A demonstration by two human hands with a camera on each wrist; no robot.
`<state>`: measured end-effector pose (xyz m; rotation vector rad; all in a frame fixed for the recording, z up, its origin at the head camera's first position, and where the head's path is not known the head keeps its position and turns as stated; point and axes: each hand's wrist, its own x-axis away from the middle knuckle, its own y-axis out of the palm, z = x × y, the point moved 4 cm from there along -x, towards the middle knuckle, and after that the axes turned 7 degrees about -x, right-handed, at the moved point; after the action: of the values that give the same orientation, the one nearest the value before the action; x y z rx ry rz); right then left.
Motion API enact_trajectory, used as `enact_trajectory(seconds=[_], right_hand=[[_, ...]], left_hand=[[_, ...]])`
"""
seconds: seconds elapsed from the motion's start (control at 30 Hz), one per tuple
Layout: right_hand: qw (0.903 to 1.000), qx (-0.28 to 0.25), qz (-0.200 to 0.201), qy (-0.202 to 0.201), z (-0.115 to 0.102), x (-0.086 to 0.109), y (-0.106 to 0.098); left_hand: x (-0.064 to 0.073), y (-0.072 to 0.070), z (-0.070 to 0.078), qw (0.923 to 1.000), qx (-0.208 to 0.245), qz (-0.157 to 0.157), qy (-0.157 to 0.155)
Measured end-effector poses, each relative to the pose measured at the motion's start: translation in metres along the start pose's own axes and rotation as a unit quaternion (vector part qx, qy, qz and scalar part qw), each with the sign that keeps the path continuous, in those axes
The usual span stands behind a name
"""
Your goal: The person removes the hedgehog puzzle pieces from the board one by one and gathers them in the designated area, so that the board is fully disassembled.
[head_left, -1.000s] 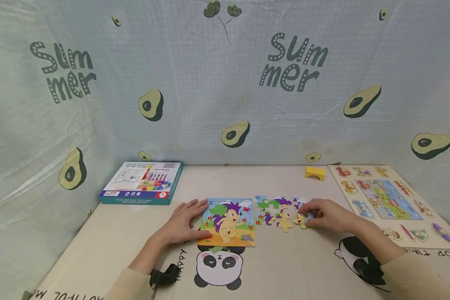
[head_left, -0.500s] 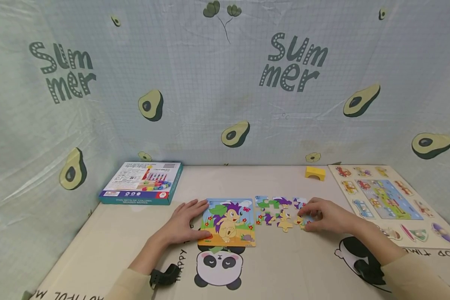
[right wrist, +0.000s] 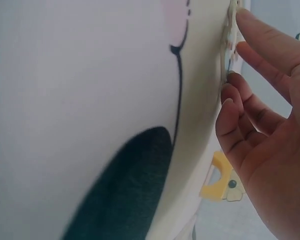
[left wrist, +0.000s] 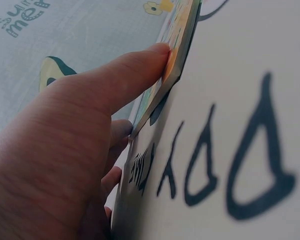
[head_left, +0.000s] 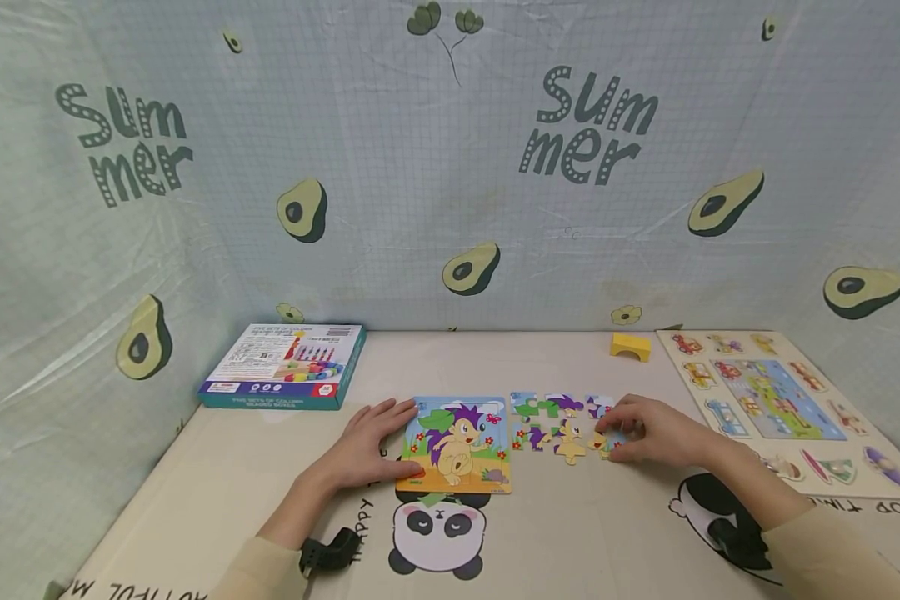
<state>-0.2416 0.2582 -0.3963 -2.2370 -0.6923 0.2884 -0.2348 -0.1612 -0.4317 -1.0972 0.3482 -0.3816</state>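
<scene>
"Right grip pinching?"
"Can't tell: thumb and fingers bend over the knobbly-edged end pieces, right of the board."
"Left grip?"
"Spread wide, thumb on the flat, squarish board's lower left corner."
"Underneath?"
"Smooth, pale table printed with a panda; an arched yellow block stands farther back."

A: Specify the sleeves.
B: Left sleeve and right sleeve: pale beige, plain surface, each ending on the forearm.
A: Specify attached items.
B: One black, curved, strap-like device at the left sleeve's edge. Exact type: not discernible. Left hand and right hand: bare.
</scene>
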Motion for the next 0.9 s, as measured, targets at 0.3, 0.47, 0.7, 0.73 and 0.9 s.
enact_trajectory(seconds=[0.3, 0.47, 0.7, 0.73, 0.9], right_hand=[[0.9991, 0.019, 0.033, -0.020, -0.006, -0.002, -0.011], [0.9979, 0.015, 0.049, -0.039, -0.011, -0.006, -0.011], [0.9957, 0.001, 0.061, -0.071, -0.021, -0.014, -0.007], [0.9953, -0.003, 0.061, -0.074, -0.023, -0.016, -0.006], [0.9940, -0.022, 0.058, -0.090, -0.032, -0.026, 0.002]], left_hand=[[0.001, -0.001, 0.000, 1.0000, 0.000, 0.001, 0.000], [0.001, -0.001, 0.000, 1.0000, 0.000, 0.004, 0.000], [0.002, -0.002, 0.002, 1.0000, 0.008, 0.004, -0.001], [0.002, -0.002, 0.002, 1.0000, 0.007, 0.004, -0.002], [0.002, -0.003, 0.003, 0.9999, 0.007, 0.011, -0.001]])
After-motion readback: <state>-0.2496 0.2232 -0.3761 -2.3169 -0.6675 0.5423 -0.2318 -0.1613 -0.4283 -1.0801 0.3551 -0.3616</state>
